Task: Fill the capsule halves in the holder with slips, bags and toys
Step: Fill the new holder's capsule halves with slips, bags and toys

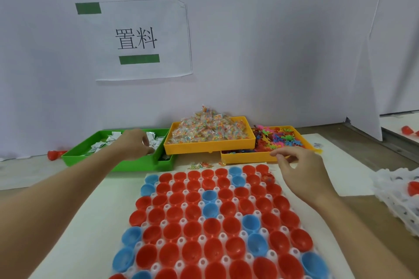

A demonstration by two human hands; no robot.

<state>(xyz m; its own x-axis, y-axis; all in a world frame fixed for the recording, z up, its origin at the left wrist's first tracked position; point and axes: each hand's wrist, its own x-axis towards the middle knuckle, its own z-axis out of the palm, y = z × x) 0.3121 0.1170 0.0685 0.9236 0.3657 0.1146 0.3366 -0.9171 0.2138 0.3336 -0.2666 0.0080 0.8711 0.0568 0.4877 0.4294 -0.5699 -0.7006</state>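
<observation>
Capsule halves: red and blue, open side up, seated in rows in white holder on the bench. Slips: white, in green tray. Bags: clear, heaped in yellow tray. Toys: mixed colours, in second yellow tray.

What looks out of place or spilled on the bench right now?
A small bag lies loose on the table between the trays and the holder. The orange bag tray sits propped across its neighbours. A red capsule half lies stray beside the green tray.
</observation>
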